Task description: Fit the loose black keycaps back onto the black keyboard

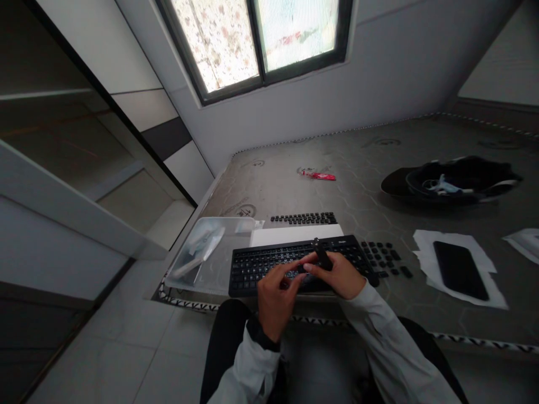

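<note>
A black keyboard [248,272] lies in front of me, some of its keys off around the middle. Above its centre my left hand [278,286] is closed in a pinch on a small black piece that looks like a keycap [300,269]. My right hand [343,275] is wrapped round a slim black tool [322,255] whose upper end sticks up past the fingers; its exact kind is unclear. The fingertips of both hands meet at the small piece. Loose black keycaps [381,258] lie right of the keyboard, and more keycaps [303,217] stand in rows behind it.
A clear plastic tray [227,241] with plastic wrapping sits at the left, beside a white board [295,233] behind the keyboard. To the right are a phone [461,269] on white paper [425,247] and a dark cap [458,177]. A red packet [322,176] lies farther back.
</note>
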The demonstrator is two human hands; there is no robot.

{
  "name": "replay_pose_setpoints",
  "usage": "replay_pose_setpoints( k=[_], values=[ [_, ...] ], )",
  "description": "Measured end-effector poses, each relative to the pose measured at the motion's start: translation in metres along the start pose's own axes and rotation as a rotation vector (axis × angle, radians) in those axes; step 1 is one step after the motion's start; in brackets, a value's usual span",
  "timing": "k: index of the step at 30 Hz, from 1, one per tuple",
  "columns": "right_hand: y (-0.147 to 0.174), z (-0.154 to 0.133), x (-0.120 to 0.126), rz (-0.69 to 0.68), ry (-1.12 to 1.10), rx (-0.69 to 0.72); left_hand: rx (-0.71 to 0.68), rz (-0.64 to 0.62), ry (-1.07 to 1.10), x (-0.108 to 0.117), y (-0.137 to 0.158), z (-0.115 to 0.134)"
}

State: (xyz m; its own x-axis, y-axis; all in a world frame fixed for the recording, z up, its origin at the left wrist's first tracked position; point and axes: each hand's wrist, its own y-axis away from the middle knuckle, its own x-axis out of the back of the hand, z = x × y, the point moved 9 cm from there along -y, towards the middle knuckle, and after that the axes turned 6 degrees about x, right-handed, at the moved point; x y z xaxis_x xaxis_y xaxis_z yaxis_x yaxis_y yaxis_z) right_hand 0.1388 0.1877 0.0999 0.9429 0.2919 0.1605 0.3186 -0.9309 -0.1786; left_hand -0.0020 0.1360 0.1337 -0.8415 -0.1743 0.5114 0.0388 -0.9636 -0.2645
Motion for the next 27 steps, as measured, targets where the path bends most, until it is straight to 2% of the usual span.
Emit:
replay_pose_setpoints(
  k=[3,6,9,11,14,18,19,23,27],
  values=[
    [0.000,0.004,0.002,0.011,0.036,-0.027,0.019,-0.006,-0.034,-0.002,-0.001,-0.005],
    [0.000,0.013,0.008,0.072,0.147,-0.030,-0.034,-0.054,-0.049,-0.009,-0.005,-0.008],
    [0.000,0.023,0.029,0.247,0.447,-0.025,-0.086,-0.087,-0.067,-0.011,-0.017,-0.014],
    [0.002,0.031,0.044,0.323,0.658,-0.039,-0.072,-0.073,-0.112,-0.008,-0.033,-0.023],
    [0.005,0.042,0.064,0.379,0.818,-0.045,-0.045,-0.075,-0.207,-0.004,-0.071,-0.042],
    [0.013,0.053,0.095,0.487,0.908,-0.077,-0.054,-0.198,-0.452,-0.017,-0.139,-0.071],
    [0.014,0.058,0.101,0.493,0.928,-0.098,-0.057,-0.252,-0.544,-0.024,-0.156,-0.080],
    [0.021,0.079,0.120,0.515,0.976,-0.231,-0.035,-0.351,-0.680,-0.050,-0.214,-0.108],
    [0.029,0.092,0.127,0.551,1.002,-0.365,0.008,-0.489,-0.826,-0.086,-0.244,-0.138]
  ],
)
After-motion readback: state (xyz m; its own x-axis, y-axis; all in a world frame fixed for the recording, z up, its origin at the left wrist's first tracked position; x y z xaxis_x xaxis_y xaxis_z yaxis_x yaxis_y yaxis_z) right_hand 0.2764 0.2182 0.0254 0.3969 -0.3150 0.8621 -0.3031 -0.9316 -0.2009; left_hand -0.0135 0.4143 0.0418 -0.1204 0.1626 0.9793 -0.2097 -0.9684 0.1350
